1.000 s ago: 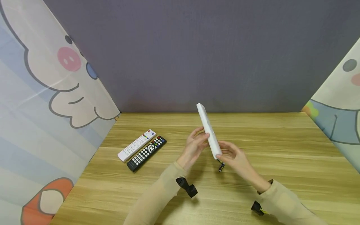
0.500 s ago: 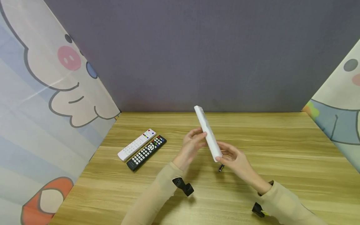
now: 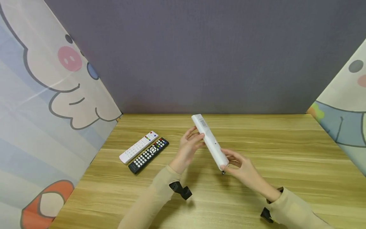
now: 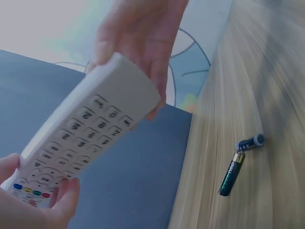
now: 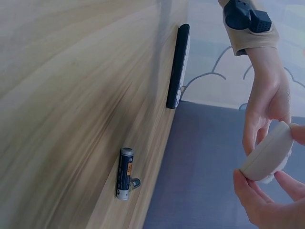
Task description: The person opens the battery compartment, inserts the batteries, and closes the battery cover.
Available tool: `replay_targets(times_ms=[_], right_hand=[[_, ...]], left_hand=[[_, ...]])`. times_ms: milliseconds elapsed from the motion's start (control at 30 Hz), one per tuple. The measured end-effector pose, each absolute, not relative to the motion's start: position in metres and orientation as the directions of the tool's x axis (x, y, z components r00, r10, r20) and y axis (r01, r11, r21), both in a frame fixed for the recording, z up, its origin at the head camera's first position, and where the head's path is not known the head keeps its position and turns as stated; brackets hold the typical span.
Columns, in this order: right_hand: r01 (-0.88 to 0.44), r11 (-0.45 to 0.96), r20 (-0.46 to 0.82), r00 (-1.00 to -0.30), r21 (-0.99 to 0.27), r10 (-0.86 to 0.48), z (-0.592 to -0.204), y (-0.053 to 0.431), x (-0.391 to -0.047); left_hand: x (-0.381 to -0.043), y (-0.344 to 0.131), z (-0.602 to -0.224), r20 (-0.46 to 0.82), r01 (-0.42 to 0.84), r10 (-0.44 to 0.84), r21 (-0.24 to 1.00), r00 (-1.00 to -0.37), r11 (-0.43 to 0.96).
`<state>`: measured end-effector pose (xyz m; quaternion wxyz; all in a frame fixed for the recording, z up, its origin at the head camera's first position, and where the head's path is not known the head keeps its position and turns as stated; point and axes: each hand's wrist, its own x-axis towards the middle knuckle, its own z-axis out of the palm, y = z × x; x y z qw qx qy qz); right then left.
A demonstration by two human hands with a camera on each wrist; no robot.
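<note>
Remote [image 3: 210, 141] aloft over table [image 3: 286, 143], tilted button side down, pinched by left hand [image 3: 188, 148] along its upper half and right hand [image 3: 241, 167] at its low end, presumably for steadiness! Batteries [image 4: 231, 174] on the wood below, mostly screened from the head view; second white remote [image 3: 139, 147] and black remote [image 3: 148, 156] side by side, well out of the way.

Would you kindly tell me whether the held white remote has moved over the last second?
Yes: in the head view, the held white remote has dropped, its top now near the back edge of the table.
</note>
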<state>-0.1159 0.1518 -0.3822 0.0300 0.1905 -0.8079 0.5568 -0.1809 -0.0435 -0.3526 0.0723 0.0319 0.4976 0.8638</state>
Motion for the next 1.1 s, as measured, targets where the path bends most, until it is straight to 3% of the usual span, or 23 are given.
replay_targets(times_ms=[467, 733, 1100], right_hand=[[-0.486, 0.503, 0.390, -0.874, -0.714, -0.290, -0.384, 0.151, -0.107], [-0.566, 0.547, 0.473, -0.822, -0.616, -0.317, -0.389, 0.152, -0.105], [-0.703, 0.600, 0.611, -0.679, -0.382, -0.407, -0.394, 0.150, -0.106]], left_hand=[[-0.171, -0.056, -0.350, -0.129, -0.201, 0.184, 0.868, -0.974, -0.454], [-0.164, -0.059, -0.349, -0.169, -0.245, 0.202, 0.858, -0.965, -0.453], [-0.156, -0.062, -0.347, -0.218, -0.291, 0.205, 0.833, -0.954, -0.470]])
